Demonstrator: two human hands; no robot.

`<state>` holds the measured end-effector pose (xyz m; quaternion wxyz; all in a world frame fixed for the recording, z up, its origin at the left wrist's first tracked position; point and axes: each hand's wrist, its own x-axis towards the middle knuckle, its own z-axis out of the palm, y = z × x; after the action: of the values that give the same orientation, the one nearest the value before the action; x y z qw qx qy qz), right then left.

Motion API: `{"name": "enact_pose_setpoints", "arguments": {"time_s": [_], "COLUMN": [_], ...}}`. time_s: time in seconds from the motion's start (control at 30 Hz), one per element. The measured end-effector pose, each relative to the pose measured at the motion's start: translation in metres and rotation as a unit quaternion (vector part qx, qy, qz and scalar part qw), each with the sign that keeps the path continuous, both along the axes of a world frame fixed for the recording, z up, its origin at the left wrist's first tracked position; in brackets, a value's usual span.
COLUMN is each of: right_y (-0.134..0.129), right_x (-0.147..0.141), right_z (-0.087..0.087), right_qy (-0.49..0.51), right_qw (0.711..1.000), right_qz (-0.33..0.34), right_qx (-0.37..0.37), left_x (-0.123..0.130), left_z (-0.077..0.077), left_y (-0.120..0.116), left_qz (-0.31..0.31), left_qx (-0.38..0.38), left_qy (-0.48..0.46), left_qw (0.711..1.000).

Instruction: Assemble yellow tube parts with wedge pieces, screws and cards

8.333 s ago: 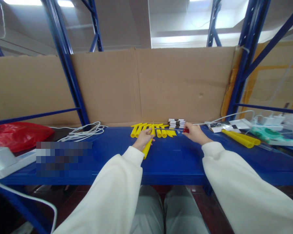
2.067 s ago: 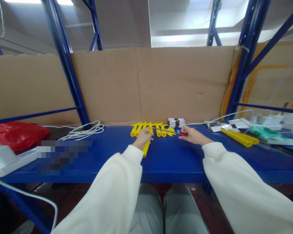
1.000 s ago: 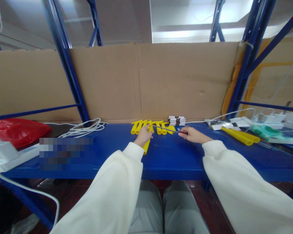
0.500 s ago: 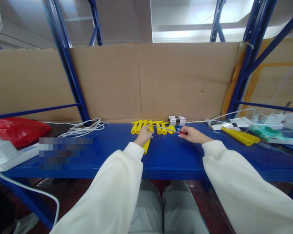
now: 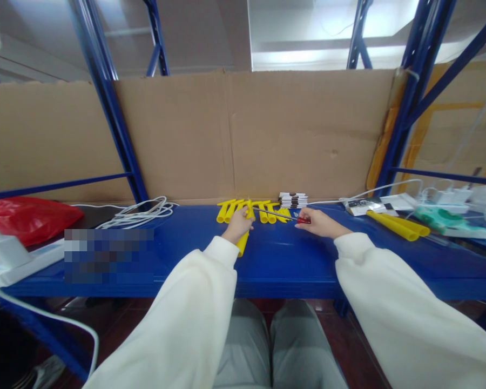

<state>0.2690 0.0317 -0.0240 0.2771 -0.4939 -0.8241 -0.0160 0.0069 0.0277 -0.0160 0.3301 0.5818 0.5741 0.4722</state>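
My left hand is closed around a yellow tube-shaped piece with a narrow cross part at its far end. Its open, wide end points toward me, and my fingers hide the middle. A screwdriver with a red handle is gripped in my right hand. Its long thin shaft reaches left to the far end of the yellow piece; the contact point is too small to make out. Several similar yellow T-shaped pieces lie in a row behind and on both sides of my left hand.
A stack of small white boxes stands at the back by the cardboard wall. On the right lie yellow tubes and a green-and-white packet. Coiled white cable, a red bag and a power strip occupy the left.
Both hands stay in almost the same place, still holding the yellow piece and the screwdriver. The view has shifted very slightly.
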Motion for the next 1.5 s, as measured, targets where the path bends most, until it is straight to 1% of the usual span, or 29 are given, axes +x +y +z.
{"name": "enact_pose_setpoints", "arguments": {"time_s": [0.23,0.4,0.53,0.7,0.87,0.93,1.03,1.17,1.27,1.4,1.5], "right_y": [-0.005,-0.004,-0.003,-0.009,-0.016,-0.017,-0.016,-0.011,-0.007,-0.006,-0.008], "right_x": [-0.003,-0.002,0.001,0.002,-0.001,-0.003,-0.004,-0.003,0.0,0.001,-0.001], "right_z": [0.005,0.004,0.003,0.008,0.013,0.013,0.012,0.008,0.006,0.004,0.006], "right_qy": [-0.038,-0.006,0.015,-0.028,-0.063,-0.068,-0.06,-0.022,0.002,0.001,-0.018], "right_qw": [0.999,1.0,0.999,0.996,0.993,0.992,0.995,0.999,0.999,0.999,0.999], "right_qz": [-0.026,-0.01,-0.042,-0.081,-0.099,-0.099,-0.08,-0.044,-0.033,-0.032,-0.051], "right_qx": [-0.017,-0.02,-0.005,0.037,0.032,0.025,0.007,-0.012,-0.01,-0.001,-0.003], "left_x": [0.0,-0.002,-0.002,-0.002,-0.003,-0.003,-0.004,-0.003,-0.003,-0.002,-0.002], "left_z": [-0.001,-0.002,-0.001,0.0,0.001,0.001,0.001,0.002,0.002,0.001,0.0], "left_y": [0.0,0.003,0.002,0.0,-0.001,-0.001,0.0,-0.001,-0.001,-0.002,-0.001], "left_qz": [0.004,-0.004,-0.009,-0.014,-0.017,-0.018,-0.014,-0.006,-0.007,-0.008,-0.01], "left_qx": [0.011,0.009,0.014,0.021,0.035,0.037,0.034,0.034,0.036,0.037,0.039], "left_qy": [-0.008,0.02,0.039,0.064,0.098,0.102,0.108,0.102,0.108,0.098,0.091], "left_qw": [1.0,1.0,0.999,0.998,0.994,0.994,0.993,0.994,0.993,0.995,0.995]}}
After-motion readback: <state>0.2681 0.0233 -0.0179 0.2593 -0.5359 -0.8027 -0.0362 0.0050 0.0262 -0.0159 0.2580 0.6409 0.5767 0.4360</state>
